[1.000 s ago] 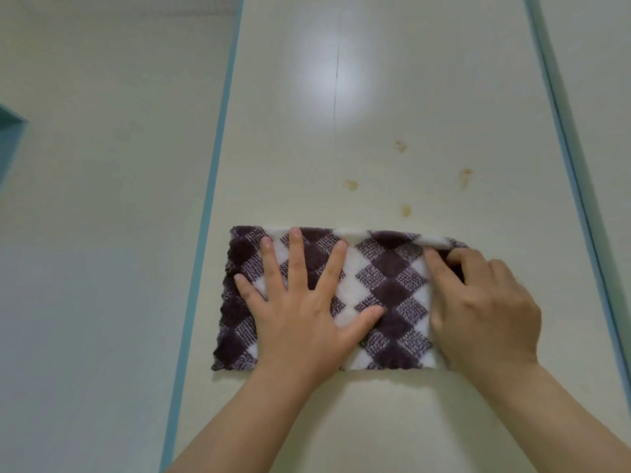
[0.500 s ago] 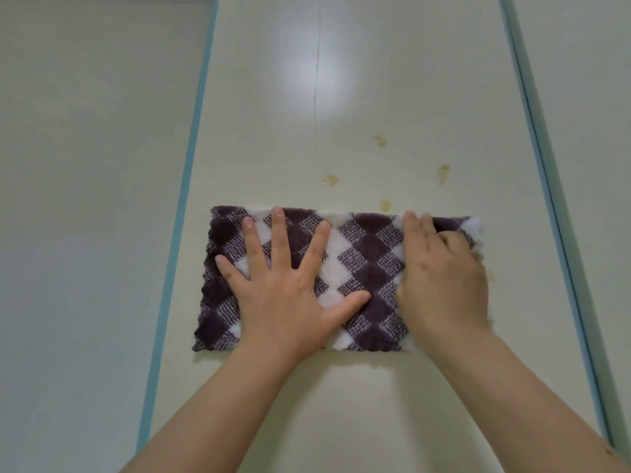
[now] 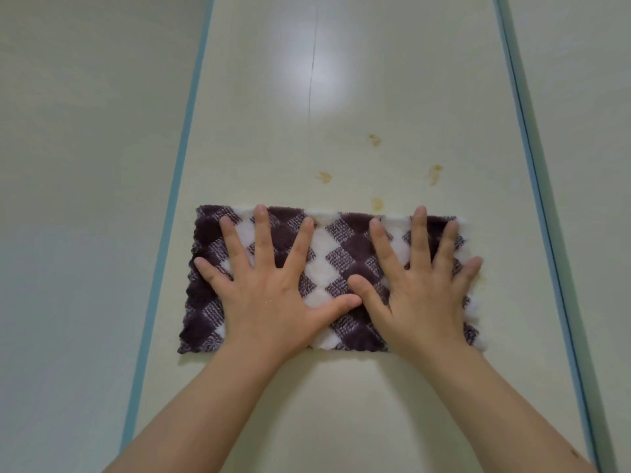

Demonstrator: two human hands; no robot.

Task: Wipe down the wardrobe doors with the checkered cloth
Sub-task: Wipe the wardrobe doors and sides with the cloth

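A dark purple and white checkered cloth (image 3: 327, 264) lies spread flat as a wide rectangle against the cream wardrobe door (image 3: 341, 404). My left hand (image 3: 273, 295) presses its left half with the palm flat and fingers spread. On the cloth's right half, my right hand (image 3: 423, 291) presses the same way, its little finger reaching past the right edge. The thumbs nearly touch in the middle. Several small brownish stains mark the door just above the cloth, such as one stain (image 3: 374, 139) and another stain (image 3: 377, 203) at the cloth's top edge.
Blue strips border the door panel, the left strip (image 3: 170, 206) and the right strip (image 3: 536, 186), with more cream panels beyond each. A thin vertical crack (image 3: 311, 80) runs down the door through a bright light reflection.
My right hand, curled at the cloth's right end a second ago, now lies flat and spread on it. That end has been smoothed out. The left hand has kept its place.
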